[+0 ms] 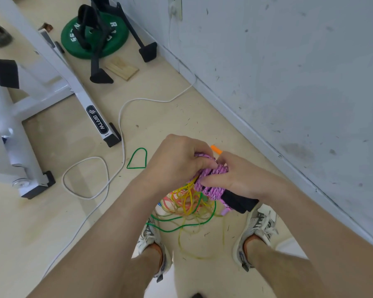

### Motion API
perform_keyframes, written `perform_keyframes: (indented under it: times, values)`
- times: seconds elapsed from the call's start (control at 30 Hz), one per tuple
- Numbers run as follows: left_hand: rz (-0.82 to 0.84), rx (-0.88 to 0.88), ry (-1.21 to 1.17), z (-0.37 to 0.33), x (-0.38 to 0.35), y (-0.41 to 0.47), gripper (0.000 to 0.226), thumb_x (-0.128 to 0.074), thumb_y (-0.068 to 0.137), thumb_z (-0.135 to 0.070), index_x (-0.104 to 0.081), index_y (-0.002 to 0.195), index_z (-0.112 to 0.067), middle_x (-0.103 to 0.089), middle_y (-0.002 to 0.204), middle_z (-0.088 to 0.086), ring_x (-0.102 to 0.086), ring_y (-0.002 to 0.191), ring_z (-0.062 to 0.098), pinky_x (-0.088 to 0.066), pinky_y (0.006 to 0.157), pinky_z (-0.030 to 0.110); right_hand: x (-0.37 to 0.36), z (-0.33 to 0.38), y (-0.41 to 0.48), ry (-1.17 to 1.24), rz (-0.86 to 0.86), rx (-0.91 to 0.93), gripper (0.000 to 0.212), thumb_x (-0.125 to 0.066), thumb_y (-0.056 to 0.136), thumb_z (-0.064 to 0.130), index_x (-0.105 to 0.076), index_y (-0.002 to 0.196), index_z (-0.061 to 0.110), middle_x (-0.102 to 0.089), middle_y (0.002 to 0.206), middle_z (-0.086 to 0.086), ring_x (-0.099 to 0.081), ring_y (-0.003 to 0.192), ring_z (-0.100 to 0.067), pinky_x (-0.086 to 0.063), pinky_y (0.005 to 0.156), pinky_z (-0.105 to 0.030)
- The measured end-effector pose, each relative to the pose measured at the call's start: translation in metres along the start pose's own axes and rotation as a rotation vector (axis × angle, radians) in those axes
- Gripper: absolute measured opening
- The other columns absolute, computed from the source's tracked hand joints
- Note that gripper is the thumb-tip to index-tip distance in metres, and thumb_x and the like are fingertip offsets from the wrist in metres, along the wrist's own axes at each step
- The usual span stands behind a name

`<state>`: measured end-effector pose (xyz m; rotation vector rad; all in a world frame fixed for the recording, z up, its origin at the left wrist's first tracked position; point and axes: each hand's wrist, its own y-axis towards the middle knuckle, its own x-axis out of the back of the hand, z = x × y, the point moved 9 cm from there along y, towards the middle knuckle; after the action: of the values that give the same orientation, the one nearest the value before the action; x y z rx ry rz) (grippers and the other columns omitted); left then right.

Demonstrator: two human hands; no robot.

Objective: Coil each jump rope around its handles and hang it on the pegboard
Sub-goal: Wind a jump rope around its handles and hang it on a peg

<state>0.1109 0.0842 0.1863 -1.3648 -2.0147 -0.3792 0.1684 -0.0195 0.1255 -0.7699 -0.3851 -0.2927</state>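
A pink braided jump rope (211,186) is wound in tight turns around its black handles (238,202). My right hand (235,177) grips the wrapped bundle from the right. At the bundle's upper end, the fingers of my left hand (179,160) are curled over the pink turns. An orange tip (216,149) pokes out above my hands. Below them, yellow (187,196), green (181,227) and pink-orange ropes lie tangled on the floor between my shoes. No pegboard is in view.
A white exercise machine frame (52,67) fills the left. A green weight plate (95,37) and black stand legs sit at the back. A white cable (121,125) loops across the floor. The scuffed wall (289,72) runs along the right. A green rope loop (138,159) lies nearby.
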Motion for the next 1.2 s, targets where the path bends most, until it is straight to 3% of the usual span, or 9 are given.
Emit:
perform_keyframes:
  times: [0.17,0.27,0.37,0.53,0.7,0.8,0.87,1.0,1.2]
  values:
    - [-0.05,-0.005,-0.035,0.006,0.024,-0.005,0.004,-0.076,0.078,-0.021,-0.074,0.076,-0.023,-0.07,0.066,-0.007,-0.063,0.066,0.005,-0.048,0.065,0.022,0.01,-0.006,0.005,0.192,-0.1,-0.013,0.063,-0.086,0.068,0.04,-0.049,0.116,0.023,-0.063,0.101,0.005,-0.062,0.091,-0.013,-0.047,0.072,-0.027]
    - [-0.105,0.059,-0.044,0.019,0.048,-0.009,0.019,-0.075,0.076,-0.007,-0.07,0.07,-0.023,-0.068,0.065,-0.014,-0.06,0.063,-0.005,-0.041,0.061,0.007,0.025,-0.004,0.007,0.456,-0.145,0.1,0.049,-0.086,0.072,0.021,-0.062,0.114,0.021,-0.074,0.099,0.003,-0.071,0.091,-0.014,-0.056,0.081,-0.031]
    - [-0.096,0.216,0.082,0.046,0.058,-0.011,0.021,-0.068,0.076,-0.005,-0.07,0.067,-0.024,-0.069,0.063,-0.008,-0.06,0.063,0.001,-0.048,0.062,0.019,0.038,-0.001,0.003,0.641,-0.12,0.158,0.046,-0.082,0.068,0.017,-0.065,0.111,0.016,-0.075,0.097,-0.003,-0.072,0.085,-0.019,-0.057,0.076,-0.032]
    - [0.286,0.331,0.432,0.071,0.029,-0.017,0.027,-0.055,0.081,-0.015,-0.07,0.078,-0.036,-0.071,0.085,-0.012,-0.064,0.091,0.015,-0.051,0.083,0.033,0.021,0.014,-0.002,0.639,0.05,0.187,0.045,-0.077,0.067,-0.008,-0.065,0.106,0.011,-0.071,0.102,-0.019,-0.068,0.086,-0.028,-0.056,0.082,-0.043]
    - [0.453,0.212,-0.185,0.032,-0.019,-0.023,0.023,-0.047,0.096,-0.035,-0.066,0.107,-0.031,-0.069,0.106,-0.014,-0.061,0.103,0.001,-0.04,0.105,0.031,0.007,0.029,-0.006,0.665,0.154,0.25,0.045,-0.071,0.06,0.002,-0.066,0.104,0.012,-0.073,0.095,-0.013,-0.07,0.083,-0.027,-0.058,0.079,-0.04]
    - [0.423,0.317,-0.561,0.02,-0.023,-0.025,0.025,-0.045,0.1,-0.018,-0.066,0.091,-0.028,-0.067,0.068,-0.004,-0.065,0.064,0.008,-0.052,0.077,0.02,0.016,0.028,-0.008,0.775,0.117,0.259,0.042,-0.069,0.061,0.001,-0.063,0.102,0.01,-0.073,0.087,-0.009,-0.07,0.076,-0.023,-0.059,0.069,-0.033]
    - [0.444,0.35,-0.664,0.018,-0.025,-0.027,0.014,-0.05,0.098,-0.021,-0.063,0.099,-0.028,-0.058,0.064,0.006,-0.059,0.058,0.015,-0.057,0.065,0.027,0.023,0.026,-0.007,0.801,0.084,0.261,0.043,-0.069,0.063,0.003,-0.062,0.105,0.009,-0.073,0.088,-0.01,-0.07,0.075,-0.024,-0.058,0.068,-0.033]
    - [0.471,0.244,-0.512,0.021,-0.032,-0.021,0.021,-0.066,0.087,-0.035,-0.066,0.095,-0.016,-0.057,0.075,0.001,-0.055,0.074,0.013,-0.052,0.08,0.036,0.026,0.026,-0.008,0.81,0.078,0.293,0.042,-0.067,0.067,0.003,-0.061,0.108,0.006,-0.073,0.088,-0.01,-0.07,0.076,-0.023,-0.056,0.068,-0.031]
    - [0.364,0.225,-0.54,0.025,-0.028,-0.013,0.022,-0.049,0.099,-0.012,-0.064,0.083,-0.007,-0.063,0.072,0.009,-0.059,0.062,0.015,-0.051,0.065,0.025,0.028,0.029,-0.012,0.849,0.091,0.302,0.036,-0.066,0.067,0.001,-0.062,0.102,0.009,-0.072,0.082,-0.01,-0.069,0.067,-0.023,-0.059,0.064,-0.034]
